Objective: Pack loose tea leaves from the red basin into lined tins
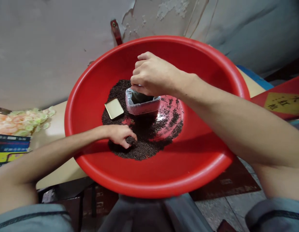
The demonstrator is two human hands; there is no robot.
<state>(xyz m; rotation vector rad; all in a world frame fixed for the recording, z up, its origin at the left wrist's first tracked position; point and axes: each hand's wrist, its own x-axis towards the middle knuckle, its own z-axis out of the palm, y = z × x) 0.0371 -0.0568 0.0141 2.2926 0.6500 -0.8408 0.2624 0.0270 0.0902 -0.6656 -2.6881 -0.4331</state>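
Two hands (153,72), one container (144,108)

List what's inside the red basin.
Dark loose bits, a shallow tray, a lined container and the left hand; the right hand is over the container. Whatever lies beneath the bits is hidden.

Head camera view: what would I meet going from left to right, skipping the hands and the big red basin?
Flowers → small square lid → plastic-lined box → yellow label.
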